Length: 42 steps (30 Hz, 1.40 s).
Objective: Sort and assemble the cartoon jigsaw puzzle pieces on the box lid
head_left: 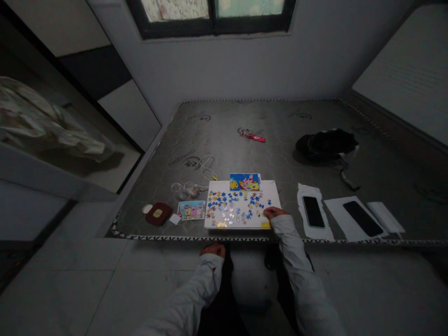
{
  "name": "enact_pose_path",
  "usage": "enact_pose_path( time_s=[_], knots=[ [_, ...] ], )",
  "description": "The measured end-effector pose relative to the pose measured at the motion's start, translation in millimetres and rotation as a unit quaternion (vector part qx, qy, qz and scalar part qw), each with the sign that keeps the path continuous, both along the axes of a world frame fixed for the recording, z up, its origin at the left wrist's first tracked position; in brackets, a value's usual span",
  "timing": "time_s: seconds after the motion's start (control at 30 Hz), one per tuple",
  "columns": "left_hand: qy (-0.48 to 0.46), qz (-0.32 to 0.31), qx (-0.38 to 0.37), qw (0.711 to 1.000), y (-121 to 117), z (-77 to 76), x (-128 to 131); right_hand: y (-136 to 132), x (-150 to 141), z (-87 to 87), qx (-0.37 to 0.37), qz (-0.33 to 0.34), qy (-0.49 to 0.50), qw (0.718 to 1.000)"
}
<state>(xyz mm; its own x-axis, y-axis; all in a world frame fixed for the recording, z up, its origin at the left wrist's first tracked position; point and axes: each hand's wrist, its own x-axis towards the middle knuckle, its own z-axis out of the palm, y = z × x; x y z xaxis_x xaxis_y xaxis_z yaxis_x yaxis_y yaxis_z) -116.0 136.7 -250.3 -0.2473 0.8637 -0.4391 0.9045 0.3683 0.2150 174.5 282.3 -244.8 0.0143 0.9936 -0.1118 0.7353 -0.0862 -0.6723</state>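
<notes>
Holding right hand (274, 213) over white rectangular board (271, 188), by small multicoloured jigsaw pieces (249, 215); cannot tell either grip, spread or pinching.

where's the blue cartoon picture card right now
In the head view, the blue cartoon picture card is at the far edge of the white board, near the middle, just beyond the scattered puzzle pieces.

A window (213, 18) breaks the dim wall (224, 67); the floor (84, 266) is tiled.

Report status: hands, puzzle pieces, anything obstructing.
Right hand at right edge of white board, grip unclear; left hand off board. Puzzle pieces scattered. Picture card overlaps far edge.
</notes>
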Motion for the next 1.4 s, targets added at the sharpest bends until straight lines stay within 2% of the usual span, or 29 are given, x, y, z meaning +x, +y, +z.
enact_pose_path(
  time_s=[0.13, 0.47, 0.7, 0.87, 1.1, 1.23, 1.4],
  knots=[
    [0.001, -0.003, 0.003, 1.0, 0.4, -0.3, -0.2, 2.8, 7.3, 3.4, -0.003, 0.007, -0.006, 1.0],
    [-0.014, -0.003, -0.007, 1.0, 1.4, 6.0, 0.9, 23.2, -4.8, -0.2, -0.054, 0.06, -0.064, 0.995],
    [-0.016, 0.002, -0.018, 1.0, 3.0, 14.1, 2.7, 24.1, -7.6, -1.3, -0.035, 0.063, -0.084, 0.994],
    [-0.013, -0.003, -0.018, 1.0, 3.2, 16.5, 2.9, 23.9, -9.7, 0.1, -0.047, 0.07, -0.091, 0.992],
    [-0.014, -0.011, -0.023, 1.0, 2.6, 16.8, 0.9, 23.7, -12.5, 2.9, -0.061, 0.051, -0.075, 0.994],
    [-0.015, -0.012, -0.028, 0.999, 3.0, 16.5, 1.1, 21.7, -18.2, 5.0, -0.038, 0.039, -0.052, 0.997],
    [-0.019, -0.017, -0.033, 0.999, 3.2, 18.2, 2.5, 18.4, -30.4, 5.4, -0.02, 0.058, -0.038, 0.997]
  ],
)
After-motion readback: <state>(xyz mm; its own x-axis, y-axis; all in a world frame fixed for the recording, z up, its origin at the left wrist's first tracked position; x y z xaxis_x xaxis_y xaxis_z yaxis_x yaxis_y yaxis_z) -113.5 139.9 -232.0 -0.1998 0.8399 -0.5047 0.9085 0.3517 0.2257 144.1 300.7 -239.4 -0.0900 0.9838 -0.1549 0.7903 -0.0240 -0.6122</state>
